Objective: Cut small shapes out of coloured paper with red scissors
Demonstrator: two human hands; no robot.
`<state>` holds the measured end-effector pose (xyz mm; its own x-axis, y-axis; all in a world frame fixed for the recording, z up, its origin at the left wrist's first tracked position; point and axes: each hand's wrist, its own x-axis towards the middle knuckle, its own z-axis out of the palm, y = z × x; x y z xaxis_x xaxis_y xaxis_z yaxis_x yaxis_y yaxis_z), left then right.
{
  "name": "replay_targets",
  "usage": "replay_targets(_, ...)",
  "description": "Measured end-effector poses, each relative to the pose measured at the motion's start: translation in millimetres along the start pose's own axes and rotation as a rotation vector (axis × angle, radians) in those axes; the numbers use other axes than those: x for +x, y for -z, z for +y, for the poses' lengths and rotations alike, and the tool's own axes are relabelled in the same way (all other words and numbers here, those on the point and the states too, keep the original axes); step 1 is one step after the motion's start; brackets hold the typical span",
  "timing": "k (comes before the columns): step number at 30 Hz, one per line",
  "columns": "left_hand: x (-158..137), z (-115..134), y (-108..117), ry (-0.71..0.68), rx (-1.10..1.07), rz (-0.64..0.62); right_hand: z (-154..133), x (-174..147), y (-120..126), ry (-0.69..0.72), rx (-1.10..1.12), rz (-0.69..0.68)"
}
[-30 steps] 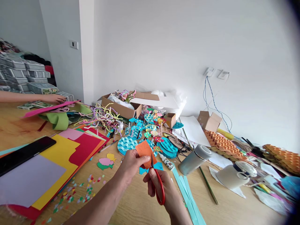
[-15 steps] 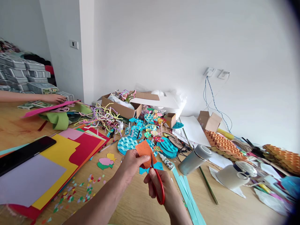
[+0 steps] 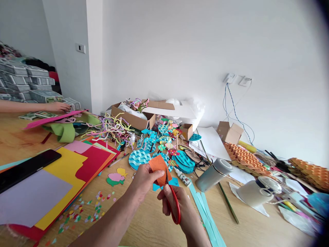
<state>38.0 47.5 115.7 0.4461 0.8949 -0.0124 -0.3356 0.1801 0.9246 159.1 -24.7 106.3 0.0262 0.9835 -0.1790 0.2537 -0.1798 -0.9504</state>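
Between the thumb and fingers of my left hand (image 3: pixel 146 180) is a piece of orange paper (image 3: pixel 157 165) with faint drawn lines. My right hand (image 3: pixel 177 202) grips red-handled scissors (image 3: pixel 175 206), whose blades meet the paper's right side. Beneath the paper, blue paper scraps (image 3: pixel 173 182) lie on the table. Just behind are round blue wave-patterned discs (image 3: pixel 138 158) and small paper fish (image 3: pixel 172 152). Left of my left hand lie pink, green and yellow fish cutouts (image 3: pixel 115 177).
Coloured paper sheets (image 3: pixel 99 156) and a black phone (image 3: pixel 28 169) lie left, near tiny confetti (image 3: pixel 96 209). A grey tumbler (image 3: pixel 214 175), a glue bottle (image 3: pixel 183 177), light blue strips (image 3: pixel 204 212) and a white jug (image 3: pixel 257 192) stand or lie right. Another person's hand (image 3: pixel 60 106) rests far left.
The orange paper and scissors have barely shifted; the blades still meet the paper. The other person's hand at far left has moved slightly left.
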Motion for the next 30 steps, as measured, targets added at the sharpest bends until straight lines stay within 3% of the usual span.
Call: replay_targets(30, 1.3, -2.1, -0.6, 0.013, -0.027, 0.045, -0.3, -0.4, 0.7, -0.009, -0.006, -0.01)
